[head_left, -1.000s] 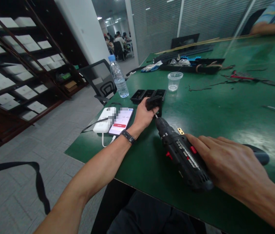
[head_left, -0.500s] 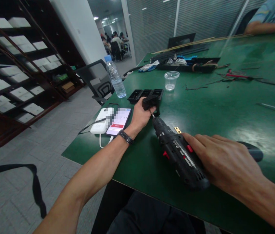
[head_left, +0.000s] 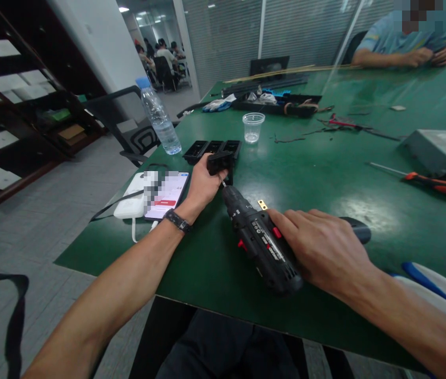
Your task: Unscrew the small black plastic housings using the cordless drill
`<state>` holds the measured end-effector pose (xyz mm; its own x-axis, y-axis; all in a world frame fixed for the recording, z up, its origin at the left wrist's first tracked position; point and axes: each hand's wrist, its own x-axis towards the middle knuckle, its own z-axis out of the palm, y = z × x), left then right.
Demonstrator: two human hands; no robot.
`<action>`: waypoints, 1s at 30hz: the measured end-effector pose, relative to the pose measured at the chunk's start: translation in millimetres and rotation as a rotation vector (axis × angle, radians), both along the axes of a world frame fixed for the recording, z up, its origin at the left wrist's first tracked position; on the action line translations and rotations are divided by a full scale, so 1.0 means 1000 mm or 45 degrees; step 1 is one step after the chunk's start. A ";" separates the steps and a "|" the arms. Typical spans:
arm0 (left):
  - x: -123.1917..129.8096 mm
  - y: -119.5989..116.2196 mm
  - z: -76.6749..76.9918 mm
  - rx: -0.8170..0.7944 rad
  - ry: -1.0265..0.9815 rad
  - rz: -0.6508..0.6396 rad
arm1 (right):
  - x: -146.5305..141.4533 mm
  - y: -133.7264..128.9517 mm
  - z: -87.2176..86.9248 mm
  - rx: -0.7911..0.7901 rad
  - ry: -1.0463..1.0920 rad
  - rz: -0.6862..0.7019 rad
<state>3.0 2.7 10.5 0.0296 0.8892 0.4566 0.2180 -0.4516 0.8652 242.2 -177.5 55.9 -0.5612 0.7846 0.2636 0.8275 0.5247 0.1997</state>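
We see both forearms bare and sleeveless, a dark-banded wristwatch (head_left: 177, 220) worn at the frame's centre left, and dark trousers (head_left: 223, 347) along the bottom edge.

Just 1 view here, a head cam worn by the person, looking forward and down across a green table (head_left: 325, 173) from its near edge. It's close in: both forearms run up from the bottom corners, left hand (head_left: 201, 184) and right hand (head_left: 321, 252) sit around mid-frame, the drill (head_left: 260, 245) between them. The lens is wide, so it also catches the floor and shelves off to the left, a co-worker at the table's far right end, and a glass-walled room way back. No 2nd view to overlap with.
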 end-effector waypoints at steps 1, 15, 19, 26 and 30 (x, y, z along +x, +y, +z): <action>0.000 0.000 0.000 0.004 0.008 0.000 | 0.000 0.000 0.000 0.002 0.000 -0.001; 0.002 -0.001 0.000 -0.010 -0.027 -0.022 | 0.003 0.001 -0.006 0.054 0.019 0.034; 0.003 -0.001 0.000 -0.020 -0.045 -0.037 | 0.004 0.001 -0.008 0.065 0.030 0.056; 0.004 0.004 -0.008 -0.076 -0.135 -0.051 | 0.005 0.001 -0.008 0.085 0.045 0.077; 0.004 0.004 -0.008 -0.084 -0.142 -0.071 | 0.004 0.002 -0.008 0.086 0.048 0.083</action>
<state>6.6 6.2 2.5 0.0321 0.9157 0.4006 0.0948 -0.4018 0.9108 246.6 -175.9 48.2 -0.5990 0.7266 0.3367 0.7997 0.5640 0.2057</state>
